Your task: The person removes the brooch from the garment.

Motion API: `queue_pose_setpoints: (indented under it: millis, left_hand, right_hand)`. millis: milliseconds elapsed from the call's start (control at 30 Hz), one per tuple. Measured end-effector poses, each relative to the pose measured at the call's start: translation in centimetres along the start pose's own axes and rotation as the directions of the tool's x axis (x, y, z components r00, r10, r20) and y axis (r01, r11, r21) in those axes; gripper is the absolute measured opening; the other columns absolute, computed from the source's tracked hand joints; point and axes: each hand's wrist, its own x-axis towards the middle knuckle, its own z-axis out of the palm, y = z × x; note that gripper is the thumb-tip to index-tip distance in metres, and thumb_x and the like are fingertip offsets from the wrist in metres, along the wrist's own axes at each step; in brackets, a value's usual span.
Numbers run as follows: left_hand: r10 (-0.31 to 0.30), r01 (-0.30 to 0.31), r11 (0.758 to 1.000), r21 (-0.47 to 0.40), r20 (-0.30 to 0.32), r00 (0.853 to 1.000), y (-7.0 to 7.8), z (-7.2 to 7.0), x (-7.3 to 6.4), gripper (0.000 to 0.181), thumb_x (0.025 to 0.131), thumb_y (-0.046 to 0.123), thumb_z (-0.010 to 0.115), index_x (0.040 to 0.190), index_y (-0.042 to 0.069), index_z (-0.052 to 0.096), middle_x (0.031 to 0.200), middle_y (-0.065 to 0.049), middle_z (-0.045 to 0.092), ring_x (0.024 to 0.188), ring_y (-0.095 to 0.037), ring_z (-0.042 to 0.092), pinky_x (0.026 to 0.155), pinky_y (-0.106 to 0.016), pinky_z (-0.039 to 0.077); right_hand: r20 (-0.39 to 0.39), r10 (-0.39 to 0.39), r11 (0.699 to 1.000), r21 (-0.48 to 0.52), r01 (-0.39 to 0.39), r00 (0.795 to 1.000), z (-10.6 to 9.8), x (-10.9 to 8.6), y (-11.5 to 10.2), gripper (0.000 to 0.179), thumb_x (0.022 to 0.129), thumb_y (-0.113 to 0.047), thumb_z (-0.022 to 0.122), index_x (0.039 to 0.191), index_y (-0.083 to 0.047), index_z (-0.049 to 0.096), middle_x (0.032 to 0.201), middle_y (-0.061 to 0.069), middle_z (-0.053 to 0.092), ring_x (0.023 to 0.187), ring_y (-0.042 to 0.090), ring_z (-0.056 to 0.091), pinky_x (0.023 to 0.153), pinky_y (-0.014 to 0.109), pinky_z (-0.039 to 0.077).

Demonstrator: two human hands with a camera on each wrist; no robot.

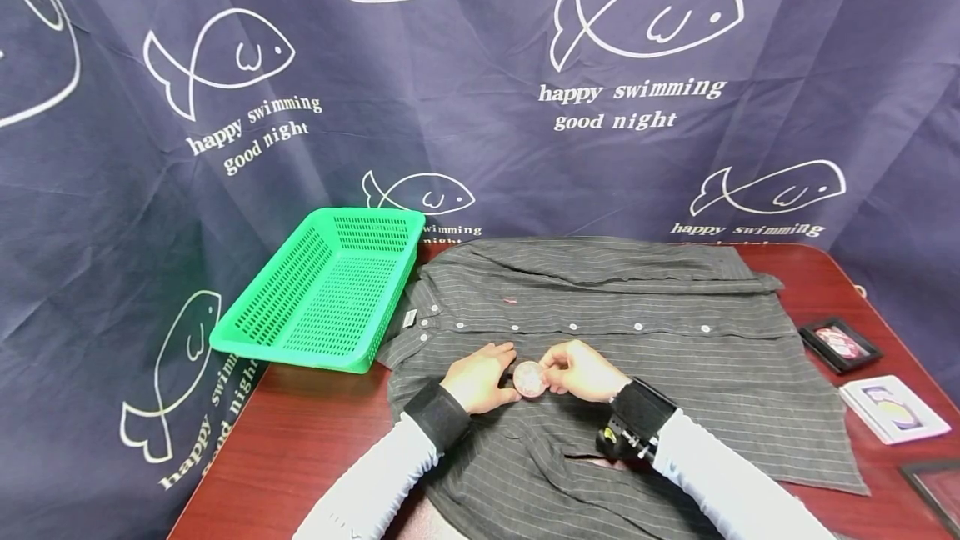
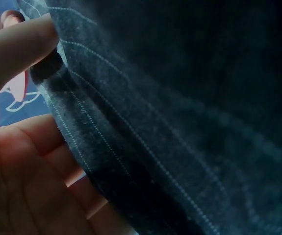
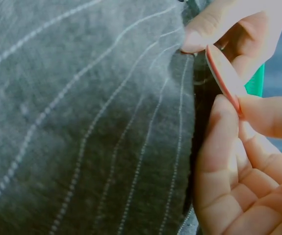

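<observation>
A dark grey pinstriped shirt (image 1: 697,373) with white buttons lies spread over the table. My left hand (image 1: 480,377) grips a fold of its cloth; in the left wrist view the thumb (image 2: 20,46) lies over the edge and the fingers pass behind it. Between thumb and fingertips, my right hand (image 1: 585,371) pinches a thin round disc (image 1: 529,379) with a pale pinkish face. Seen edge-on in the right wrist view, the disc (image 3: 222,78) has a red-pink rim and stands close to the left thumb at the cloth edge. Its exact kind cannot be told.
A green plastic basket (image 1: 408,273) stands at the back left. Along the right side lie a black-framed item (image 1: 840,344), a white square card-like item (image 1: 895,408) and a dark frame (image 1: 937,494). Behind the red-brown table (image 1: 300,440) hangs a blue fish-print curtain (image 1: 495,140).
</observation>
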Motion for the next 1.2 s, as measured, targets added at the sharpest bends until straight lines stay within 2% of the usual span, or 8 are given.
queue_pose_setpoints:
  millis: [300, 600, 867, 1200]
  left_hand:
    - [-0.01, 0.01, 1.0, 0.0, 0.014, 1.0, 0.0, 0.0, 0.2, 0.067, 0.083, 0.041, 0.073, 0.139, 0.009, 0.055, 0.149, -0.003, 0.05, 0.137, -0.026, 0.049, 0.108, -0.039, 0.044]
    - [-0.023, 0.024, 1.0, -0.004, 0.02, 1.0, 0.2, -0.2, 0.1, 0.067, 0.084, 0.043, 0.073, 0.14, 0.01, 0.054, 0.148, -0.001, 0.051, 0.137, -0.026, 0.049, 0.107, -0.039, 0.045]
    - [-0.025, 0.025, 1.0, -0.003, 0.023, 0.999, 0.2, -0.2, 0.0, 0.066, 0.084, 0.043, 0.072, 0.139, 0.011, 0.055, 0.149, 0.0, 0.05, 0.137, -0.025, 0.048, 0.108, -0.038, 0.044]
    - [-0.025, 0.025, 1.0, -0.018, 0.021, 0.999, 0.1, -0.2, 0.0, 0.066, 0.084, 0.042, 0.072, 0.14, 0.012, 0.054, 0.149, 0.0, 0.05, 0.138, -0.025, 0.047, 0.108, -0.039, 0.044]
  right_hand:
    - [-0.008, -0.022, 0.999, 0.027, 0.022, 1.0, -0.6, -0.3, 0.2, 0.013, 0.087, 0.003, 0.058, 0.094, 0.01, 0.066, 0.078, 0.018, 0.069, 0.066, 0.011, 0.062, 0.06, 0.022, 0.055]
    - [-0.115, -0.03, 0.999, 0.009, 0.032, 0.993, -1.4, -0.3, 0.1, 0.012, 0.09, -0.001, 0.061, 0.097, 0.007, 0.067, 0.08, 0.019, 0.069, 0.067, 0.008, 0.062, 0.061, 0.024, 0.055]
    - [-0.253, -0.076, 0.995, 0.042, 0.089, 0.965, -2.3, -0.7, -0.6, 0.013, 0.09, 0.0, 0.063, 0.099, 0.009, 0.065, 0.083, 0.019, 0.069, 0.069, 0.004, 0.062, 0.064, 0.02, 0.054]
    - [-0.363, -0.128, 0.989, 0.026, 0.147, 0.923, -3.1, -1.0, -1.5, 0.011, 0.091, -0.002, 0.065, 0.099, 0.006, 0.066, 0.085, 0.019, 0.069, 0.069, 0.001, 0.062, 0.064, 0.019, 0.054]
